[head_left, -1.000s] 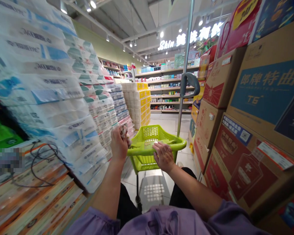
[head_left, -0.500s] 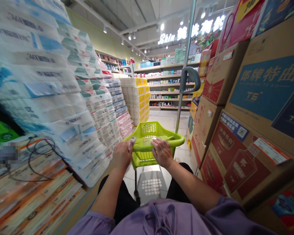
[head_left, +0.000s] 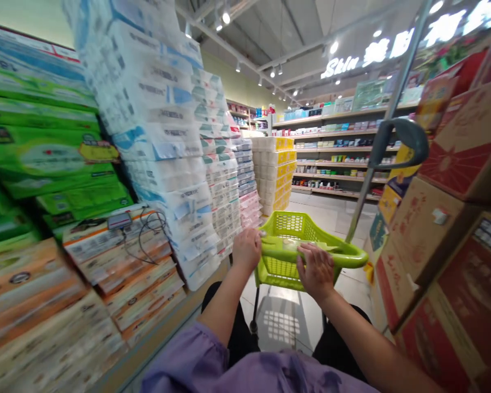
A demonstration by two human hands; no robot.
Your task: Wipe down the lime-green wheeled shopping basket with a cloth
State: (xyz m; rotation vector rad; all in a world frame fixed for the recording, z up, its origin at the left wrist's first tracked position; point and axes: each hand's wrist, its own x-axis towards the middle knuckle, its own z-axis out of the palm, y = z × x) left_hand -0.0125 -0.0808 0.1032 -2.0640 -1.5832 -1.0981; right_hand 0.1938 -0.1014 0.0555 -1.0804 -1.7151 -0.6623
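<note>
Head view shows your left hand (head_left: 246,249) and right hand (head_left: 317,271) curled over the cart's (head_left: 284,283) handle (head_left: 280,253); it looks light, stiff and smooth, so best gripped near both ends.

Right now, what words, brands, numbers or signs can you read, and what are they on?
"Skin", on the glowing sign; characters after it are blurred.
White packs: too blurred.
Green packs: too blurred.
Orange-striped packs: too blurred.
Cardboard boxes: too blurred.
Shelf goods: too small.
Green cart: nothing readable.
</note>
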